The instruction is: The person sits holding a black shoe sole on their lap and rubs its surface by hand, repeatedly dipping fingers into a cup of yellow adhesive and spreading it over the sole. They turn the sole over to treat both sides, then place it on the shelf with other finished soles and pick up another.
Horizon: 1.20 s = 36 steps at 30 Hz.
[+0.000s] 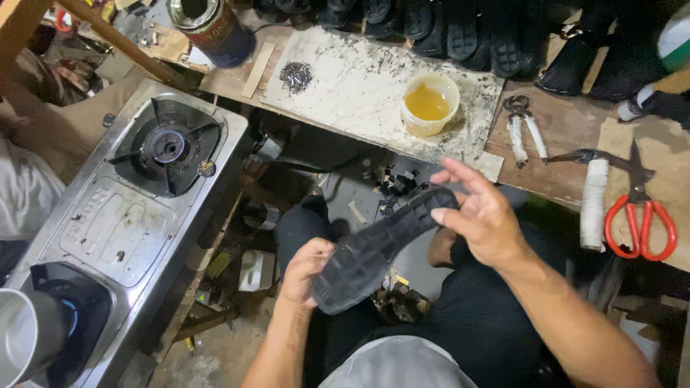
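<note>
Left hand (pixel 305 269) gripping black shoe sole (pixel 377 248) heel, right hand (pixel 481 215) holding toe, fingers spread

A dark rubber shoe sole (pixel 377 248), tread side up, held slanted above the lap.
</note>
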### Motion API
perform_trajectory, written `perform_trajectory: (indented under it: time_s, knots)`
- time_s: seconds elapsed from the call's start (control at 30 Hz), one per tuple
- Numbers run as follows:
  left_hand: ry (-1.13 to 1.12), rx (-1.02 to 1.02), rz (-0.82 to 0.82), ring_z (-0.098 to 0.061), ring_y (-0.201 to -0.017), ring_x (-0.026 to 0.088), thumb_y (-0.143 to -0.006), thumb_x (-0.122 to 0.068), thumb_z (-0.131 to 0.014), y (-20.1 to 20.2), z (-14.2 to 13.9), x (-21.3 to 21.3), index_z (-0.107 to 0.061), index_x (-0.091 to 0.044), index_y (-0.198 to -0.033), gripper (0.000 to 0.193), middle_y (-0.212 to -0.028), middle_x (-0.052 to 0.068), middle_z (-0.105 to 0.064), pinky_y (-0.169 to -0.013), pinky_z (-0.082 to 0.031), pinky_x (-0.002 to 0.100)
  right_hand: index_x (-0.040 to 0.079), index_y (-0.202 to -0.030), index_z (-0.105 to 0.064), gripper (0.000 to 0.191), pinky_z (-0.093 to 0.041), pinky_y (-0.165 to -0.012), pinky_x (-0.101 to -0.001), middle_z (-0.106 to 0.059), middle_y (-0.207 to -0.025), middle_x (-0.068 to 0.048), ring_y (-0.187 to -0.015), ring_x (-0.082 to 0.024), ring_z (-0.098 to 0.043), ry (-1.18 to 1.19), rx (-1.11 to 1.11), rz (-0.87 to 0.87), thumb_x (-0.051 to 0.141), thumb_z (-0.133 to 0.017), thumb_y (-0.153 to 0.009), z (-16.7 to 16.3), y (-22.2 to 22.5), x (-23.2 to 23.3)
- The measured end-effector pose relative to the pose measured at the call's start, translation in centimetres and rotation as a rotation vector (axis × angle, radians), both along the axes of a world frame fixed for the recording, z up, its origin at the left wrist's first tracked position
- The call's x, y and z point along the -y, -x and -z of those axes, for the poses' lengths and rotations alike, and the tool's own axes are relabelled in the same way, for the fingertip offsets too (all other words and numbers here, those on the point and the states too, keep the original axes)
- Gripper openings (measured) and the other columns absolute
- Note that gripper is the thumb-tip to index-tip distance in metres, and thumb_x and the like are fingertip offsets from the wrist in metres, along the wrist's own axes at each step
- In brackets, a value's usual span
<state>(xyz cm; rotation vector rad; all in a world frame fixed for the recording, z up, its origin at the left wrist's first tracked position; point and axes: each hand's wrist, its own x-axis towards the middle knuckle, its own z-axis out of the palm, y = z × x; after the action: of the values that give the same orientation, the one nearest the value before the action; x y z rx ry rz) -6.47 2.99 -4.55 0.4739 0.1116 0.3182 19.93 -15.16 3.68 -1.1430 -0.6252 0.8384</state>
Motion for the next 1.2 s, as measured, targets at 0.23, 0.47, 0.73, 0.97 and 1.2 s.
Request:
perform_trajectory:
  time_s: [0.23, 0.47, 0.73, 0.97, 1.2]
  knots:
    - [-0.337, -0.202, 0.375, -0.065, -0.106, 0.021, -0.09, -0.009, -0.068, -2.5, -1.1, 1.1, -0.055, -0.001, -0.137, 0.049, -0.115, 0.011, -0.068, -0.093, -0.051, 0.034, 0.006, -0.149, -0.053, 0.069, -0.058, -0.088, -0.0315, -0.056, -0.134, -0.009, -0.103, -0.02, -0.064, 0.28, 0.646, -0.171, -0.003, -0.068, -0.082, -2.7, 1.5, -3.7]
    - [-0.525, -0.463, -0.091, -0.062, -0.099, 0.011, -0.083, 0.01, -0.064, -4.6, -0.4, 3.0, -0.055, -0.005, -0.127, 0.048, -0.109, 0.001, -0.065, -0.089, -0.051, 0.028, 0.006, -0.136, -0.062, 0.056, -0.045, -0.108, -0.0445, -0.052, -0.143, -0.017, -0.129, -0.032, -0.056, 0.234, 1.021, -0.176, 0.024, -0.078, -0.085, -1.3, -1.6, -8.6]
    - [-0.459, -0.447, -0.11, -0.062, -0.101, 0.013, -0.083, 0.011, -0.066, -2.8, -0.4, 2.1, -0.058, -0.001, -0.122, 0.042, -0.11, 0.003, -0.066, -0.09, -0.049, 0.029, 0.012, -0.115, -0.079, 0.077, -0.005, -0.109, -0.0722, -0.018, -0.169, -0.019, -0.152, -0.046, -0.001, 0.76, 1.523, -0.085, 0.07, -0.079, -0.064, -0.5, -12.1, -12.9]
    - [-0.355, -0.442, -0.089, -0.066, -0.103, 0.013, -0.08, 0.008, -0.063, -2.7, -2.0, 1.5, -0.061, -0.001, -0.128, 0.049, -0.114, 0.004, -0.071, -0.094, -0.051, 0.028, 0.011, -0.082, -0.082, 0.028, -0.021, -0.132, -0.0533, -0.046, -0.163, -0.007, -0.16, -0.04, -0.025, 0.535, 1.292, 0.095, 0.039, -0.081, -0.081, 0.0, -12.0, -9.5]
    - [-0.255, -0.364, -0.001, -0.068, -0.098, 0.012, -0.08, 0.008, -0.064, -4.3, -3.3, 1.8, -0.059, -0.001, -0.133, 0.054, -0.114, 0.006, -0.071, -0.089, -0.055, 0.029, 0.015, -0.124, -0.072, 0.048, -0.026, -0.124, -0.0523, -0.032, -0.163, -0.016, -0.153, -0.041, -0.03, 0.064, 1.171, -0.092, 0.015, -0.074, -0.077, 0.3, -0.4, -3.2]
